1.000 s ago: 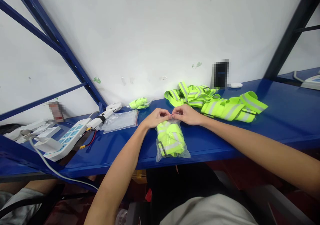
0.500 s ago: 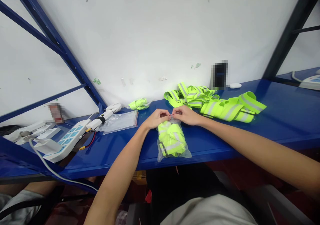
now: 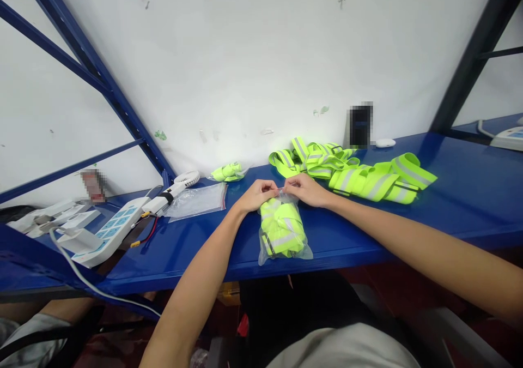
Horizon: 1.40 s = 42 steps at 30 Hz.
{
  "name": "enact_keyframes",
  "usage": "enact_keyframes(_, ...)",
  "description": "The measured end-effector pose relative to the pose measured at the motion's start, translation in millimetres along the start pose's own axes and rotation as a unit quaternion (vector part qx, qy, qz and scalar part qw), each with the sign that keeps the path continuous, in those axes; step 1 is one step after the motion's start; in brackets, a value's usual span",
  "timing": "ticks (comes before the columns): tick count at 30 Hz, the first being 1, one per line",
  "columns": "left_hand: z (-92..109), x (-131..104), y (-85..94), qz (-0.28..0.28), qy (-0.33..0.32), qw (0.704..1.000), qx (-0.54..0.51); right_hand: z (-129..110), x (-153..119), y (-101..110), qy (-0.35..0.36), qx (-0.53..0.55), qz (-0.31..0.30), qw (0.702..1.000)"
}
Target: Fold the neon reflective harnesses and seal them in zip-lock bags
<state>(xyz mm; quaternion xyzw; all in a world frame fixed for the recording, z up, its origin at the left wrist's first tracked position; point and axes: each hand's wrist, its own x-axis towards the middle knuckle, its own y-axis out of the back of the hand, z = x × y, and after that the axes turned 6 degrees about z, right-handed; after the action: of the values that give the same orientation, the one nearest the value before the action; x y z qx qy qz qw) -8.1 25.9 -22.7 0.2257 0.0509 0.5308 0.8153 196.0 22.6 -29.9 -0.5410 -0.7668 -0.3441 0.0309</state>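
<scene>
A clear zip bag [image 3: 302, 251] with a folded neon-yellow reflective strap [image 3: 283, 226] inside lies at the front edge of the blue table. My left hand [image 3: 260, 194] pinches the bag's top edge on its left side. Right beside it, my right hand [image 3: 304, 189] pinches the same edge, the two sets of fingertips nearly touching. Behind my right hand lie loose yellow reflective straps [image 3: 310, 158], and a folded bundle of them [image 3: 376, 181] rests to the right. Another bagged strap [image 3: 227, 172] sits by the wall.
Left of my hands are flat clear zip bags [image 3: 198, 201], a small white fan [image 3: 180, 185] and a white power strip [image 3: 114, 231] with cables. A blurred dark object [image 3: 359, 125] leans on the wall near a small white case [image 3: 385, 143]. Blue shelf posts [image 3: 118, 112] rise at left.
Both hands keep their pinch on the bag's top edge, with the right fingers shifted very slightly. The view has tilted a little; the bag and straps otherwise stay in place.
</scene>
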Motion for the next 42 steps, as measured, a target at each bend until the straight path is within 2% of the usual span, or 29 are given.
enact_keyframes(3, -4.7, 0.2, 3.7, -0.009, 0.035, 0.998, -0.055, 1.8, 2.0, 2.8, -0.022, 0.008, -0.008, 1.000)
enact_keyframes(6, -10.2, 1.7, 7.5, -0.014, 0.058, 0.994, -0.087, 3.5, 3.8, 3.2, -0.044, 0.075, -0.012, 0.996)
enact_keyframes(9, -13.2, 3.6, 9.7, -0.004, 0.054, 0.995, -0.079, 4.5, 5.5, 0.5, -0.072, 0.169, 0.015, 0.983)
enact_keyframes(12, -14.7, 4.3, 10.6, 0.008, 0.036, 0.997, -0.065, 4.3, 6.0, -2.2, -0.080, 0.211, 0.046, 0.973)
enact_keyframes(15, -16.5, 3.3, 11.8, 0.012, 0.033, 0.997, -0.065, 2.7, 4.5, -1.7, -0.060, 0.204, 0.034, 0.977)
enact_keyframes(21, -12.8, 0.4, 9.6, 0.025, 0.027, 0.998, -0.054, -2.7, -1.1, 4.4, -0.059, 0.126, -0.068, 0.988)
enact_keyframes(26, -7.0, -1.0, 4.4, 0.007, 0.022, 0.997, -0.080, -3.7, -2.6, 3.2, -0.031, 0.090, -0.080, 0.992)
enact_keyframes(29, -8.1, -1.5, 4.6, 0.019, 0.015, 0.998, -0.066, -1.5, -1.7, 1.6, -0.030, 0.083, -0.070, 0.994)
enact_keyframes(34, -12.6, 2.4, 6.2, 0.051, -0.012, 0.999, 0.011, -1.5, 2.5, -0.8, -0.086, 0.113, 0.008, 0.990)
enact_keyframes(36, -13.4, 3.9, 5.7, 0.070, -0.013, 0.997, 0.029, -1.4, 3.8, -0.8, -0.106, 0.128, 0.014, 0.986)
enact_keyframes(40, -13.9, 4.3, 4.7, 0.082, 0.004, 0.996, 0.019, 2.1, 0.2, 1.4, -0.119, 0.150, -0.063, 0.979)
enact_keyframes(42, -15.2, 5.0, 6.2, 0.105, 0.009, 0.994, -0.035, 1.6, -2.5, 2.1, -0.124, 0.169, -0.096, 0.973)
